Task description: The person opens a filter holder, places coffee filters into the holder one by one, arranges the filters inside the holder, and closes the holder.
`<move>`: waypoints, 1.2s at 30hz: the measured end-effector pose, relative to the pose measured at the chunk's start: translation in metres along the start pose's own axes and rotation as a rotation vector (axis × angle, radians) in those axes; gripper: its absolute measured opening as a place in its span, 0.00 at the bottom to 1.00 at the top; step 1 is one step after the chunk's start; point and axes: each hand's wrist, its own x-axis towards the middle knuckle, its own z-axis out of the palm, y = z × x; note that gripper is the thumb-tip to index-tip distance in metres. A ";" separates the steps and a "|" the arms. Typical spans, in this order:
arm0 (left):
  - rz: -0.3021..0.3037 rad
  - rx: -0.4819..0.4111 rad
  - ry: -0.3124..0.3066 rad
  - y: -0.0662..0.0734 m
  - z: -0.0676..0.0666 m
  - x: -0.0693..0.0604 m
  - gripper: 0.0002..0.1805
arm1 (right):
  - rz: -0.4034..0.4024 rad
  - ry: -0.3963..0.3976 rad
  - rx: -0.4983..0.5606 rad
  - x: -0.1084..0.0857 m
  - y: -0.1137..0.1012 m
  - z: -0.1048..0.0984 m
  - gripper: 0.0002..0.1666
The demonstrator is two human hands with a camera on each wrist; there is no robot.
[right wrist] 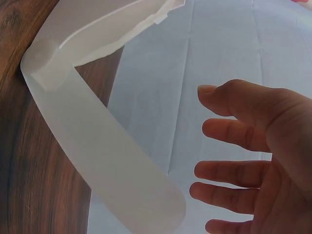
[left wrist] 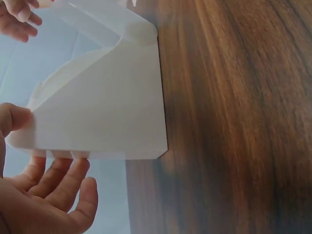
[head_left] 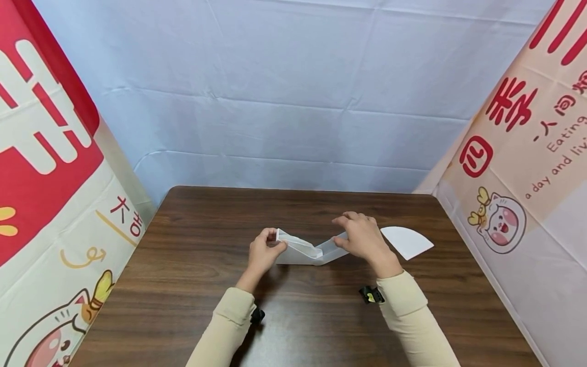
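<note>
Case (head_left: 295, 258) on brown table (head_left: 202, 224), cloth (head_left: 284, 130) behind.

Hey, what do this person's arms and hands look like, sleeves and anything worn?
The person wears plain, long cream sleeves with wide cuffs. A small black item shows beside each cuff; the right one bears a yellow-green mark. The left hand and right hand are ungloved, no rings visible.
</note>
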 end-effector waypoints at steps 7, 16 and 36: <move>0.009 -0.048 -0.042 -0.007 -0.003 0.001 0.18 | 0.048 -0.009 0.033 -0.004 0.014 -0.005 0.26; 0.007 -0.058 -0.074 -0.008 -0.005 0.002 0.18 | 0.074 -0.004 0.035 -0.009 0.031 -0.011 0.26; 0.033 -0.076 -0.135 -0.013 -0.011 0.004 0.19 | 0.156 -0.029 0.084 -0.024 0.062 -0.018 0.26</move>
